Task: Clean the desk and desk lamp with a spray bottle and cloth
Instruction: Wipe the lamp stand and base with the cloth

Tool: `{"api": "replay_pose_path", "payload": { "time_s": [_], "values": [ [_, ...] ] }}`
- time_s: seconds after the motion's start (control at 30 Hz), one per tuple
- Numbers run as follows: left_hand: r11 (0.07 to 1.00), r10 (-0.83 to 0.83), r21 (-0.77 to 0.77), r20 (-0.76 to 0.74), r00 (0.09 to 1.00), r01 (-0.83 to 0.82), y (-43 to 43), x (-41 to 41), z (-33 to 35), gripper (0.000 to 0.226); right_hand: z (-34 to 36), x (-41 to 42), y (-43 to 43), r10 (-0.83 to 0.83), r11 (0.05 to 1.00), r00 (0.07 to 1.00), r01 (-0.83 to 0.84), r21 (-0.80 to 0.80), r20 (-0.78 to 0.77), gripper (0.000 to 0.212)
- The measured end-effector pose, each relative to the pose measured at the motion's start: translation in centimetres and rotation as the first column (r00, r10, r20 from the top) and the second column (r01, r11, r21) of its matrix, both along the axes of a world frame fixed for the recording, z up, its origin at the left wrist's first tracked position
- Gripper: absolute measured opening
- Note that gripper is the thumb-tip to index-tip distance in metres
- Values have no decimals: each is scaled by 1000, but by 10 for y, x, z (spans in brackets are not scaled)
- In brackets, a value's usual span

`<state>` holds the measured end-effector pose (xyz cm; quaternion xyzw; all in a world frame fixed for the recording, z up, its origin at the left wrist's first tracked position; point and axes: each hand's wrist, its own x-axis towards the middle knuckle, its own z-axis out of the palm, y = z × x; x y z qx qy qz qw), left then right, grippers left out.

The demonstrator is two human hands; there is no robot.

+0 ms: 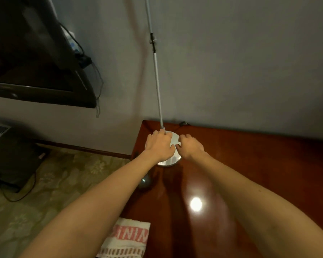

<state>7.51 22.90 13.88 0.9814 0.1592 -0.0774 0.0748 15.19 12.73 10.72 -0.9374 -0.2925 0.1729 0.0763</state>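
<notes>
left hand (159, 147) pressed on lamp base (171, 161), fingers by pole (158, 94), likely steadying it | right hand (190, 147) loosely curled at base's right, grasping nothing visible | cloth (128, 239) near-left on surface (250, 164) | spray bottle unseen

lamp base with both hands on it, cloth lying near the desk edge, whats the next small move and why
Probably lift the right hand off the round silver lamp base and reach back for the white cloth with red lettering. Both hands look empty, the left hand already steadies the base by the white pole, and the cloth lies unused on the glossy reddish wooden desk.
</notes>
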Motion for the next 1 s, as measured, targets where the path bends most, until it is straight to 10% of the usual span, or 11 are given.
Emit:
{"api": "replay_pose_path", "payload": {
  "time_s": [0.2,0.57,1.0],
  "values": [
    [988,-155,-3,-89,984,156,-146,25,-18,43,8,12,-158,65,989,978,-37,-143,197,51],
    [851,-521,3,-106,847,524,-418,83,-4,50,11,3,-440,-460,874,873,477,-88,163,47],
    [175,-984,-126,-66,168,976,-676,-15,-18,42,3,-191,-662,-968,193,200,979,-60,151,46]
  ]
}}
